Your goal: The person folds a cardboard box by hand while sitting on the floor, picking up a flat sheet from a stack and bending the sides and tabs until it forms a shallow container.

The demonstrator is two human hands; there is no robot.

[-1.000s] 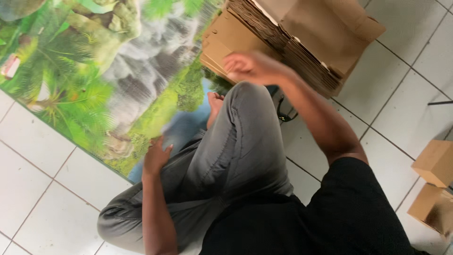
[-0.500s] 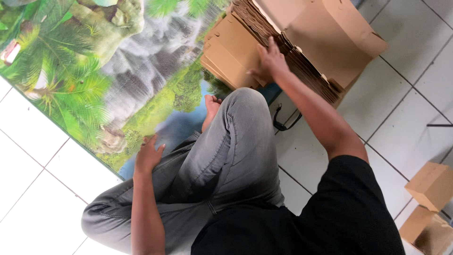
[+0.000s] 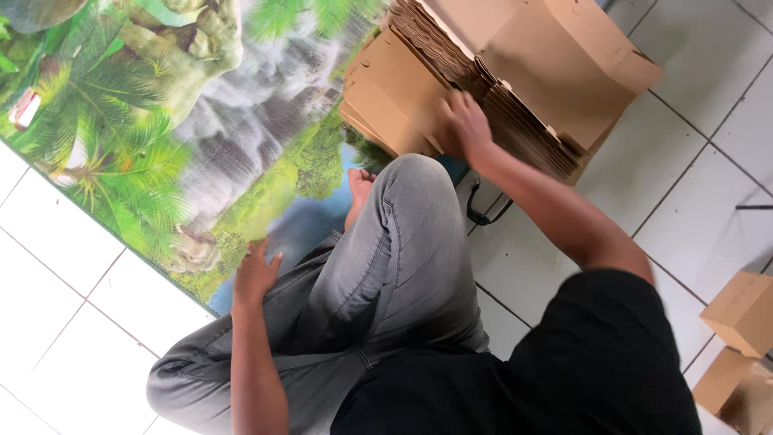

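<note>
Cardboard flats [image 3: 483,89] under right hand [image 3: 465,122], grip blurred, perhaps closed; left hand [image 3: 256,274] open.

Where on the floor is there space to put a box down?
Bare white tiles lie open between the stack of flat cardboard and the two folded boxes. More bare tiles sit beside the picture mat. It is crowded where the right hand reaches the stack, by the black cable. The left hand rests on the knee.

Raised knee [image 3: 411,234] before cardboard stack [image 3: 515,89]
</note>
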